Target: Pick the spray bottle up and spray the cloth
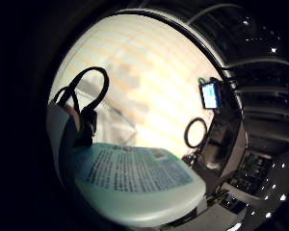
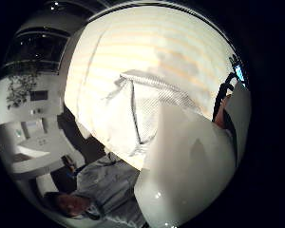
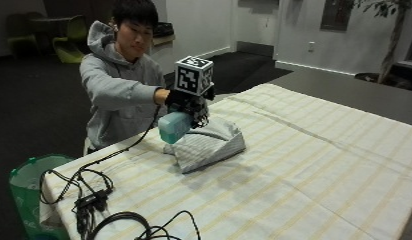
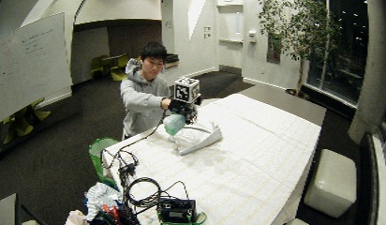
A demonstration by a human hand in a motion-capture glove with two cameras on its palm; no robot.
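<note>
surface (image 3: 312, 150): a long table under a pale cloth cover with faint yellow stripes; it fills most of the outside view and runs away toward the far wall.
person (image 3: 116, 85): in a grey hooded top, at the surface's near corner, right arm reaching out over it.
cloth (image 3: 206, 142): a folded, pale, ribbed bundle lying on the surface, just below and beside the raised hand. In the thumb side palm view it shows as a white mesh-textured fold (image 2: 147, 109) with a dark seam line, lying on the striped cover.
spray bottle (image 3: 173, 127): pale green, held up in the air above the edge of the cloth, not touching it or the surface. Its body hangs below the hand, tilted. In the little finger side palm view its printed label side (image 1: 135, 180) fills the near part of the picture, close to the palm.
grip (image 3: 186, 100): the gloved right hand, fingers curled round the upper part of the spray bottle, so it is clamped on it; the bottle's body sticks out beneath it toward the person's side of the cloth.
green bin (image 3: 33, 185): beside the surface's near corner, partly cut off by the surface edge.
cables (image 3: 93, 200): black, looped on the near end of the surface, well apart from the cloth.
hidden: the bottle's nozzle and trigger are covered by the hand, so which way the nozzle points cannot be told; the label text is too small to read; the left hand does not show.
</note>
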